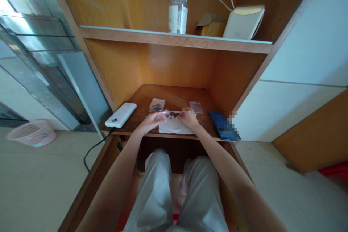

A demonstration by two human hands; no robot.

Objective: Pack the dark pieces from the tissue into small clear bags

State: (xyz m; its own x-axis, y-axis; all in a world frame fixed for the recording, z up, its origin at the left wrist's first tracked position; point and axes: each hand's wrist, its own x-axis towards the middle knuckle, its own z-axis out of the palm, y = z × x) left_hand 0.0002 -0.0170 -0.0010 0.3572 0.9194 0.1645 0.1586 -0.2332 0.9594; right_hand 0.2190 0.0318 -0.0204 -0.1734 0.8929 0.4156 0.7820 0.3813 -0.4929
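My left hand is closed around a crinkled clear plastic bag. My right hand is closed in a pinch at one end of some small dark brown pieces, which lie between the two hands; their kind is too small to tell. Beneath both hands a white sheet, of paper or thin cloth, is spread near the shelf's front edge. Behind my left hand rests a small clear bag with thin dark metal pieces in it. Just past my right hand is a flat clear bag.
A white power bank with a black cable sits at the left of the wooden shelf. On the right lies a dark blue phone-like object, partly blurred. The upper shelf holds a clear bottle and a cream-coloured case.
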